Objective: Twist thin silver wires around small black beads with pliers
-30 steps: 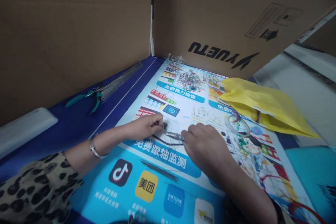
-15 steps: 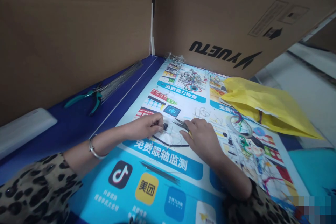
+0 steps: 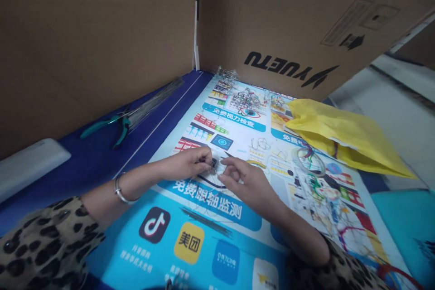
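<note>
pinching thin wire (image 3: 216,170) in left hand (image 3: 196,162) — right hand (image 3: 247,183) loosely curved

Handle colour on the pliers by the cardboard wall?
Teal handles on the pliers, seen best in the current head view.

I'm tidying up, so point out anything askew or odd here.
The lettering on the right cardboard panel is upside down, as if the panel were inverted. Wire lies in loose tangles at the printed sheet's far end, unlike the neat straight bundle nearby. I see no spill.
</note>
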Demonstrator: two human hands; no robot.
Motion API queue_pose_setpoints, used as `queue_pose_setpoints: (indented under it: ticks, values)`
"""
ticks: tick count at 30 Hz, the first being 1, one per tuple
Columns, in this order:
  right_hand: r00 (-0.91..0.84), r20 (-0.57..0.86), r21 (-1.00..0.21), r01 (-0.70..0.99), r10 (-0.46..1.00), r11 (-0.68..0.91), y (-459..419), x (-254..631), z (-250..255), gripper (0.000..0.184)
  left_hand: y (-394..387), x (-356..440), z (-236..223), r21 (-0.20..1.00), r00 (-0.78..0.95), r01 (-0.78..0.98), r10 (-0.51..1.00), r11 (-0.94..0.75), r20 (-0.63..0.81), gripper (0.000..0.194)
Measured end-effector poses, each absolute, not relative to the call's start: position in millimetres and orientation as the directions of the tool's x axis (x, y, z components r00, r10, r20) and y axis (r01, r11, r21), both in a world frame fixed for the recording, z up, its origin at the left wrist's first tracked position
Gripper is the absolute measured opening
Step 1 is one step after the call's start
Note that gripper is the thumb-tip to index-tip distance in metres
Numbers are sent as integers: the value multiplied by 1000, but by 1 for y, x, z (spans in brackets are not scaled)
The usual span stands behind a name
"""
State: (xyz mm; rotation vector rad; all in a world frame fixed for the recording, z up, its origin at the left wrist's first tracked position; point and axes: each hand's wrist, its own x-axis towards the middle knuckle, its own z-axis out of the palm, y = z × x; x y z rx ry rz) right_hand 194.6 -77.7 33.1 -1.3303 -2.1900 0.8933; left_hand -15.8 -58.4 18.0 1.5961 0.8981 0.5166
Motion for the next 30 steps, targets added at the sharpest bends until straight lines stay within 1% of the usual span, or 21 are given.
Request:
queue_pose_setpoints:
  ticks: [2, 3, 5, 7, 8, 12, 17, 21, 27, 30]
  values:
    - [-448, -113, -804, 566, 887, 184, -78, 188, 33, 32, -59, -15, 18, 970, 620, 242, 771, -12, -145, 10]
    - [-453, -155, -839, 530, 878, 126, -77, 185, 32, 33, -60, -14, 18, 972, 627, 234, 765, -5, -147, 11]
    - [-467, -203, -884, 465, 861, 43, -76, 182, 30, 26, -60, -13, 19, 975, 637, 222, 756, 3, -148, 11]
    - [-473, -226, -898, 439, 852, 6, -74, 181, 28, 16, -60, -12, 19, 980, 645, 200, 750, 16, -144, 10]
    - [-473, -230, -901, 434, 850, -2, -74, 180, 27, 13, -60, -12, 20, 982, 650, 185, 746, 26, -142, 11]
    - [-446, -198, -903, 429, 873, 14, -74, 179, 26, 10, -60, -12, 22, 988, 658, 127, 737, 88, -151, 14]
    - [-389, -148, -871, 487, 909, 67, -77, 175, 25, 8, -61, -12, 24, 988, 646, 109, 748, 106, -152, 14]
    - [-382, -168, -874, 484, 909, 42, -77, 174, 23, 6, -61, -11, 23, 989, 646, 113, 749, 99, -149, 13]
    - [-427, -181, -854, 514, 886, 73, -76, 176, 24, 10, -60, -13, 20, 986, 623, 131, 765, 104, -164, 13]
    - [-428, -198, -853, 518, 882, 60, -76, 178, 24, 11, -59, -14, 18, 982, 630, 137, 754, 127, -186, 14]
